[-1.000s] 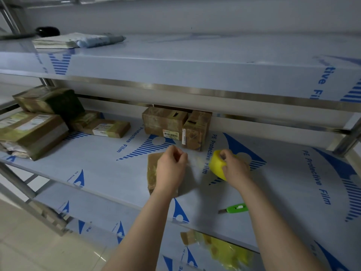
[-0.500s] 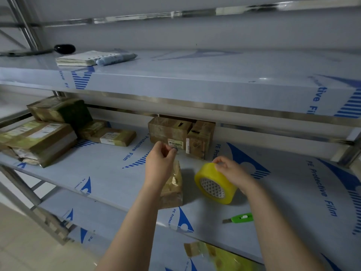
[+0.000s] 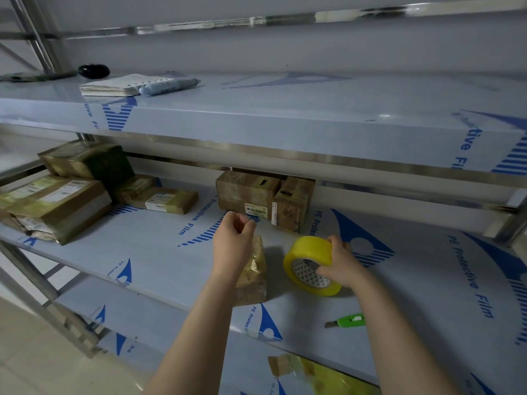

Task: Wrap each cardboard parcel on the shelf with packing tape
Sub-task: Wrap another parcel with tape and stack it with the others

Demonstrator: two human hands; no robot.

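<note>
A small cardboard parcel [image 3: 254,280], glossy with clear tape, stands on edge on the middle shelf [image 3: 159,252]. My left hand [image 3: 233,243] is just above and in front of it, thumb and fingertips pinched together as on a thin tape end that barely shows. To the right, my right hand [image 3: 340,266] grips a yellow roll of packing tape [image 3: 306,259], which rests tilted on the shelf. Two taped parcels [image 3: 246,192] [image 3: 293,205] stand at the back.
A green utility knife [image 3: 349,320] lies near the shelf's front edge. Several taped parcels [image 3: 57,203] are stacked at the left, with a flat one [image 3: 168,199] beside them. A notebook [image 3: 122,85] and a marker [image 3: 168,86] lie on the upper shelf. Yellow tape scraps [image 3: 328,374] lie on the lower shelf.
The parcel went from lying flat to standing on edge. My left hand rose off it with pinched fingers. My right hand brought the roll down to the shelf and turned its core towards me.
</note>
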